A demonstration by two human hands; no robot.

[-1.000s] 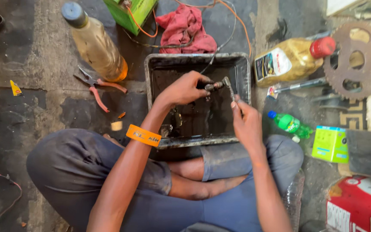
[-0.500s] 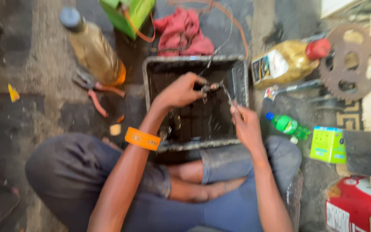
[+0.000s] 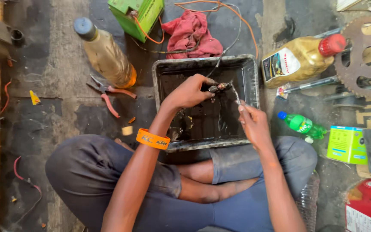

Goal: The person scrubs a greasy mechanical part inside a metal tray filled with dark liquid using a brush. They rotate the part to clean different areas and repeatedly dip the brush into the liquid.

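Note:
I sit cross-legged on the floor with a greasy black metal tray (image 3: 249, 77) in front of my knees. Over the tray, my left hand (image 3: 190, 91) pinches a small dark metal part (image 3: 220, 87) at its fingertips. An orange band is on that wrist. My right hand (image 3: 253, 122) holds a thin metal tool (image 3: 235, 93) whose tip reaches up to the small part. Small oily pieces lie in the tray's bottom under my left wrist.
Pliers with red handles (image 3: 108, 95) and a tall amber bottle (image 3: 106, 53) lie left of the tray. Behind it are a red rag (image 3: 192, 34) and a green box (image 3: 136, 17). To the right lie a yellow oil bottle (image 3: 301, 58), a sprocket (image 3: 366, 56), a green bottle (image 3: 302, 124).
Both hands stay over the tray with the part and the tool. The view has shifted slightly and sharpened after a blurred moment.

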